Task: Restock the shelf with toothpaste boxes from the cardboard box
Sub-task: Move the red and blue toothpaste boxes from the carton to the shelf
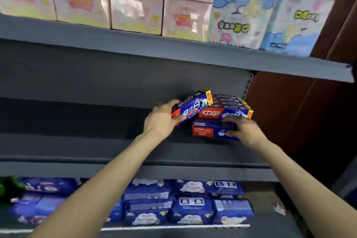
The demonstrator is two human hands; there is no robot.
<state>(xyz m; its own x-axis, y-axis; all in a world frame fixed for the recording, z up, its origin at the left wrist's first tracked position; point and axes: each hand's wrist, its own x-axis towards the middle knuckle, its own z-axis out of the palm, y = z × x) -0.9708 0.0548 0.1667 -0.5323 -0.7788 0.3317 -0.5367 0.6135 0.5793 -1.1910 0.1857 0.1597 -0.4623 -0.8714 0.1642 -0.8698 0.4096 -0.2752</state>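
Observation:
My left hand (161,120) grips one end of a blue and red toothpaste box (193,105), held tilted above the grey middle shelf (77,141). To its right a small stack of toothpaste boxes (225,114) lies at the shelf's right end. My right hand (244,130) holds the front of that stack, thumb and fingers around the lower box (207,131). The tilted box's far end overlaps the top of the stack. No cardboard box is in view.
The upper shelf (135,44) carries pink tissue packs (135,7) and blue patterned packs (270,15). The bottom shelf holds several dark blue wipe packs (183,205). A brown wall panel (289,112) bounds the right side. The middle shelf's left part is bare.

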